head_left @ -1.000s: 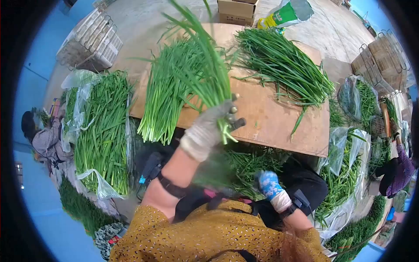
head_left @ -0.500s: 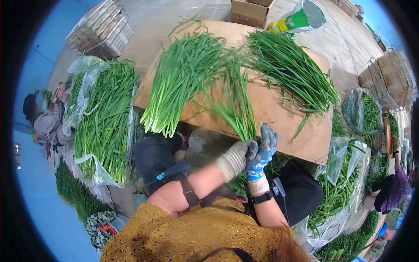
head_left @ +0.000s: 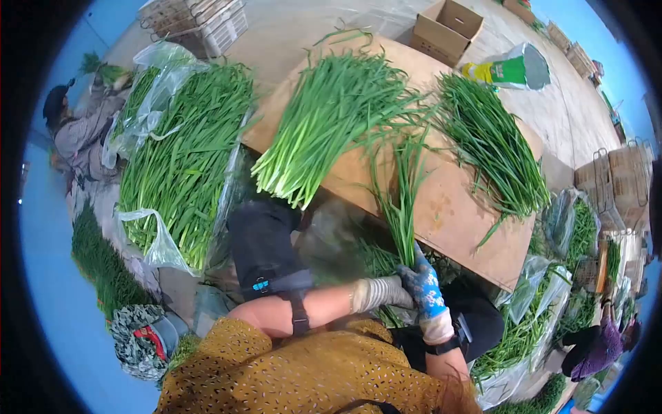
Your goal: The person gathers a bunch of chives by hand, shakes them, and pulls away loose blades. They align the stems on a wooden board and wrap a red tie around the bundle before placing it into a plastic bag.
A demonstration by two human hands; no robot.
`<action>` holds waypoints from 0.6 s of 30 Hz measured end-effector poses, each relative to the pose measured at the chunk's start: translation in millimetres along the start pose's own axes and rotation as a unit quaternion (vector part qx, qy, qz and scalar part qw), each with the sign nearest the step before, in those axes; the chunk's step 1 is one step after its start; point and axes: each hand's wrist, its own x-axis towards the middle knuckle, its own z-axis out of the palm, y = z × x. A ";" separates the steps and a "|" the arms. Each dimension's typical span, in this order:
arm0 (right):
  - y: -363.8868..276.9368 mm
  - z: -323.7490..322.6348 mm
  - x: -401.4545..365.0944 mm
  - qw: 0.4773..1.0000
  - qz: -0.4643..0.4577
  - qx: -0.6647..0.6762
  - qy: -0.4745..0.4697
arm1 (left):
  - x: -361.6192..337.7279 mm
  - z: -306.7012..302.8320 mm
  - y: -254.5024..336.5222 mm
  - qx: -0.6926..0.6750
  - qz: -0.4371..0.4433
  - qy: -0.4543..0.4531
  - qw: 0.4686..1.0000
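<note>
Chive bunch (head_left: 402,200), green, fanned upward; left hand (head_left: 381,293) and right hand (head_left: 423,288) clench its base.

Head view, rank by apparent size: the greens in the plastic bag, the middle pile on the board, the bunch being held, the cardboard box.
1. bagged greens and middle pile: too alike to rank.
2. held bunch, in the right hand.
3. cardboard box, but it sits farther away, so unsure.

We see a matt wooden bench (head_left: 448,207), glossy clear plastic bags (head_left: 153,243) at nine o'clock, grey knit cloth on our left hand (head_left: 383,293), and blue printed cloth on our right hand (head_left: 424,288).
</note>
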 end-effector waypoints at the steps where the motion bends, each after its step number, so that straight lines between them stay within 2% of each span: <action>1: -15.5 0.2 -8.1 0.999 0.020 0.034 -0.014 | -18.2 1.6 14.7 0.035 0.017 -0.045 0.998; 3: -20.0 -12.8 -18.5 0.969 -0.088 -0.229 -0.011 | -49.3 -4.7 73.2 -0.036 -0.079 -0.008 0.996; 5: -31.8 -17.6 -38.3 0.909 -0.117 -0.396 -0.063 | -52.4 -19.4 98.1 -0.064 -0.151 0.134 0.977; 6: -35.8 -12.9 -47.3 0.904 -0.093 -0.410 -0.072 | -48.1 -32.3 96.0 -0.130 -0.133 0.127 0.974; 7: -46.1 -7.3 -54.6 0.899 -0.066 -0.425 -0.079 | -39.1 -40.6 97.6 -0.142 -0.035 0.138 0.980; 8: -76.8 4.0 -66.2 0.903 -0.017 -0.421 -0.082 | -28.4 -46.1 101.0 -0.152 0.064 0.146 0.975; 9: -82.1 3.3 -60.9 0.917 -0.064 -0.387 -0.071 | -36.8 -46.3 124.9 -0.160 0.160 0.151 0.962; 10: -87.5 -2.8 -55.6 0.928 -0.111 -0.351 -0.057 | -51.4 -48.1 146.5 -0.074 0.238 0.152 0.956; 11: -92.6 -4.5 -52.4 0.936 -0.156 -0.312 -0.042 | -64.7 -54.7 188.3 0.001 0.254 0.136 0.957; 12: -112.1 2.8 -49.3 0.985 -0.067 -0.160 0.024 | -78.1 -61.4 230.3 0.075 0.273 0.123 0.951; 13: -151.5 17.9 -42.2 0.996 -0.021 -0.079 0.038 | -82.2 -71.3 256.8 0.090 0.282 0.107 0.949; 14: -176.6 31.6 -30.5 0.995 -0.073 -0.050 0.042 | -86.4 -81.2 283.5 0.105 0.292 0.091 0.946; 15: -197.1 45.5 -17.1 0.991 -0.126 -0.021 0.045 | -100.4 -90.8 302.9 0.072 0.350 0.086 0.930; 17: -223.2 80.3 22.4 0.979 -0.163 -0.008 0.118 | -110.7 -139.8 304.4 0.184 0.357 0.243 0.883; 18: -226.6 99.4 49.0 0.975 -0.187 0.067 0.101 | -118.5 -164.7 303.5 0.244 0.338 0.311 0.854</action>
